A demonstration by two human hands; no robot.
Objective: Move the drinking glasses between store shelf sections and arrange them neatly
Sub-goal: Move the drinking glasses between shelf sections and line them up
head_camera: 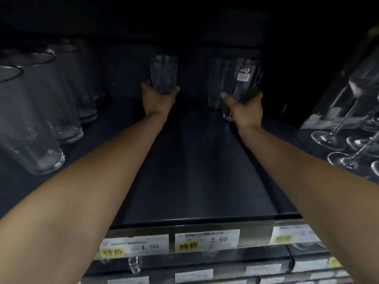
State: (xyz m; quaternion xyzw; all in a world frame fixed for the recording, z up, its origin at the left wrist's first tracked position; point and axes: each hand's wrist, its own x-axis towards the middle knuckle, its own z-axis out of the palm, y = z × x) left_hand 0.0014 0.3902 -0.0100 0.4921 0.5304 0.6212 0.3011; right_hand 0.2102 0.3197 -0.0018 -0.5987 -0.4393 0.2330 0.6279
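Both my arms reach deep into a dark store shelf (196, 171). My left hand (158, 99) grips the base of a clear textured drinking glass (163, 73), held upright near the back. My right hand (245, 108) wraps around the lower part of a taller clear glass with a red-and-white label (245, 78). Just left of that one stands another clear glass (215, 85), touching or nearly touching it. Whether the held glasses rest on the shelf is hard to tell in the dim light.
A row of large clear tumblers (41, 124) lines the left side of the shelf. Stemmed wine glasses (352, 144) and a boxed glass set (336, 95) stand at the right. Price tags (207, 239) run along the shelf's front edge, with lower shelves beneath.
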